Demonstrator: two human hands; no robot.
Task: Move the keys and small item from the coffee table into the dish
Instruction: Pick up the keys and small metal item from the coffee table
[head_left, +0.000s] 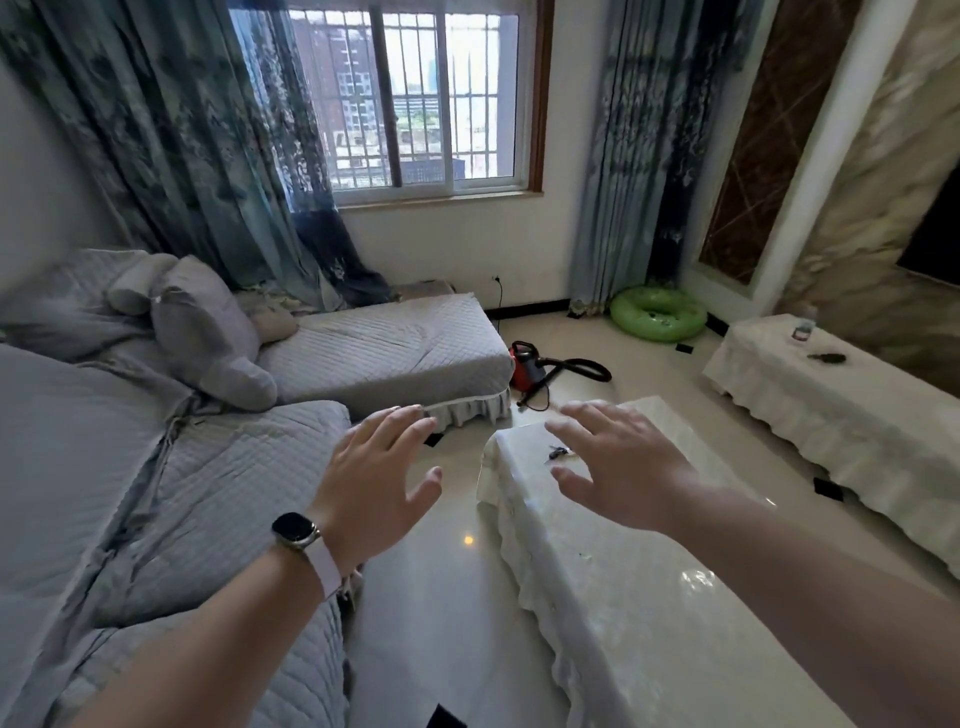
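We hold our left hand (376, 480) and right hand (621, 467) spread, empty; the keys (558, 453) lie on the coffee table (639, 597) just left of our right fingers. Nothing touches them.

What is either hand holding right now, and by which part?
Nothing. The left hand and right hand are both open with fingers spread and empty; the keys lie untouched on the coffee table.

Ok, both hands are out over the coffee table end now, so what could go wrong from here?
The small dark keys lie near the far corner of the glossy white-covered coffee table; a sweeping open right hand might knock them onto the tiled floor. No dish is visible, so the drop-off spot is unknown. The open left hand is off the table.
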